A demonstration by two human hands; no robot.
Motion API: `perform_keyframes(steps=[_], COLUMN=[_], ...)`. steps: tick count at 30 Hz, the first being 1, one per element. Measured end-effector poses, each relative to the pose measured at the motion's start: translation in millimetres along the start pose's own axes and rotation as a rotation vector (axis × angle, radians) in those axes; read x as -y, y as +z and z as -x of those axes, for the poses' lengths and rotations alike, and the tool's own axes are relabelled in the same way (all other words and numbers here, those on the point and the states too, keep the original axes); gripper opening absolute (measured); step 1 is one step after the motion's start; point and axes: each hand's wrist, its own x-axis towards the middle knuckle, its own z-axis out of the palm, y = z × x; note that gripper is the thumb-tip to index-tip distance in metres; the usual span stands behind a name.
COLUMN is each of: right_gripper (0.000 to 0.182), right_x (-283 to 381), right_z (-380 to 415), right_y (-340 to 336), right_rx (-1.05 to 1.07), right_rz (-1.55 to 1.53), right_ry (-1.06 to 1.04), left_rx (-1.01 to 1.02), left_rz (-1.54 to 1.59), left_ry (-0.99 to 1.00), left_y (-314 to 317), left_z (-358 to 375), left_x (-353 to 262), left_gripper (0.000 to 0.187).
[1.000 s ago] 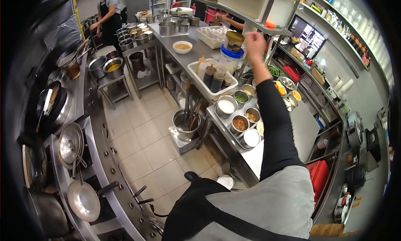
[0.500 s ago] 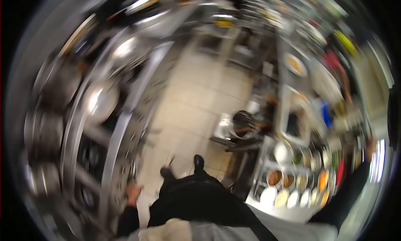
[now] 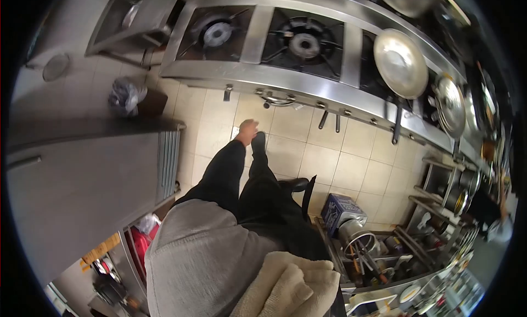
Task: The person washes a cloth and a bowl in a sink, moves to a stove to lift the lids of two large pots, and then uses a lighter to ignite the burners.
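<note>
My left hand [image 3: 248,130] hangs low in front of my legs, above the tiled floor. Its fingers are slightly blurred but look loosely apart, with nothing in them. Closest to it is the front of the steel stove [image 3: 219,73], which has knobs and a handle along its edge; the hand does not touch it. My right hand is out of view. A folded beige towel [image 3: 291,287] lies at my waist over a grey apron [image 3: 203,256].
Two bare burners [image 3: 303,44] are on the stove, with a wide pan [image 3: 401,63] and a lidded pan [image 3: 450,105] further right. A steel cabinet [image 3: 82,185] is at left, a blue box [image 3: 343,210] and utensil pot [image 3: 357,234] at lower right. Another person [image 3: 488,210] stands far right.
My view has swung to the left, from the aisle with the food containers to the stove front. My right arm, stretched out at right before, has left the view.
</note>
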Motion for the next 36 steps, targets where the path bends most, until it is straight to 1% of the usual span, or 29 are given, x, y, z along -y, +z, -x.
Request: perform_keyframes(steps=[2,4,6,8,9,10,11,12,13,14,15,16,18,19,20,22,23,24,25,27,28,29,30,31,32,33,34,35,36], right_gripper=[0.054,0.055,0.046,0.036,0.037,0.041,0.042,0.043,0.044,0.046,0.046,0.047,0.048,0.050,0.051,0.052,0.052,0.052,0.052,0.054,0.055,0.055,0.055,0.055,0.055,0.055,0.053,0.052,0.053], right_x=[57.5,151.1,268.2,352.0,406.4,444.5,498.1,534.0,566.1,583.3,595.1,602.7,611.4,611.2,609.0,603.7,601.3,598.4,603.3,602.3,600.0,591.2,586.4,591.7,590.4,591.6,591.3,586.1,585.5], right_z=[37.3,90.3,155.9,228.6,259.4,301.7,338.4,372.0,394.2,420.2,439.9,455.5,470.9,471.7,470.0,467.2,465.7,459.7,469.5,472.0,472.1,470.5,473.1,477.3,475.8,475.2,474.1,474.2,473.8], right_y=[79.6,163.2,223.8,288.7,300.0,336.0,334.3,347.8,346.9,354.7,349.8,345.0,345.2,345.2,347.1,347.3,347.9,343.9,346.1,353.0,356.0,363.7,372.6,372.4,372.5,368.3,368.0,376.4,379.5], right_rx=[0.317,0.698,0.886,1.047,1.135,1.069,1.029,1.055,1.146,1.191,1.205,1.221,1.119,1.160,1.183,1.147,1.172,1.140,1.126,1.120,1.118,1.094,1.069,1.021,1.039,1.062,1.011,0.947,0.953], right_rz=[-0.279,-0.637,-0.973,-0.913,-0.762,-0.818,-0.926,-1.043,-1.056,-1.107,-1.071,-1.031,-1.022,-1.055,-1.040,-0.988,-0.980,-0.934,-0.922,-0.992,-1.028,-0.973,-0.930,-0.925,-0.889,-0.839,-0.813,-0.762,-0.790], right_ry=[0.082,0.278,0.483,0.108,-0.110,-0.316,-0.447,-0.483,-0.502,-0.483,-0.473,-0.464,-0.508,-0.435,-0.419,-0.560,-0.582,-0.573,-0.578,-0.610,-0.615,-0.637,-0.657,-0.730,-0.737,-0.681,-0.708,-0.738,-0.743], left_rx=[-0.064,-0.012,0.025,0.015,0.070,0.127,-0.034,-0.076,-0.030,-0.087,-0.065,-0.062,0.018,0.006,0.090,0.200,0.216,0.267,0.099,-0.069,-0.097,0.035,-0.187,-0.109,-0.027,-0.072,-0.117,-0.125,-0.067], left_rz=[0.217,0.440,0.701,0.994,1.049,1.099,1.092,1.040,1.092,1.008,0.958,1.076,1.105,1.120,1.131,1.142,1.151,1.117,1.085,0.934,0.812,0.877,0.915,0.886,1.101,1.196,1.294,1.294,1.316], left_ry=[-0.139,-0.169,-0.228,-0.261,-0.247,-0.226,-0.254,-0.127,-0.156,-0.251,-0.166,-0.217,-0.050,-0.048,-0.194,-0.496,-0.650,-0.647,-0.666,-0.535,-0.273,0.023,-0.074,0.059,0.095,0.124,0.157,0.172,0.212], left_y=[10.5,16.6,30.5,42.7,51.9,60.5,70.9,77.3,79.1,76.2,86.1,84.4,80.1,76.7,74.9,60.6,44.7,28.3,-11.1,-55.3,-78.2,-101.4,-118.4,-144.4,-161.9,-176.8,-190.3,-201.4,-212.0], left_z=[-14.9,-40.8,-48.5,-60.0,-89.2,-121.7,-119.6,-109.8,-112.1,-104.2,-123.5,-122.9,-115.3,-126.7,-130.9,-118.8,-115.6,-118.1,-126.0,-145.6,-154.9,-175.5,-173.8,-208.8,-232.3,-239.5,-250.5,-277.1,-305.3], left_x=[-32.3,-41.7,-63.6,-89.3,-74.9,-63.9,-76.3,-83.9,-84.8,-98.7,-74.4,-73.9,-79.0,-76.6,-66.9,-65.2,-61.8,-46.1,-23.6,3.7,20.4,47.7,14.4,16.9,12.2,-8.8,-26.5,-26.9,-26.6], left_gripper=[0.048,0.046,0.043,0.041,0.038,0.035,0.029,0.030,0.033,0.038,0.041,0.011,0.013,0.013,0.039,0.071,0.076,0.081,0.082,0.075,0.061,0.043,0.030,0.024,0.018,0.018,0.017,0.017,0.017])
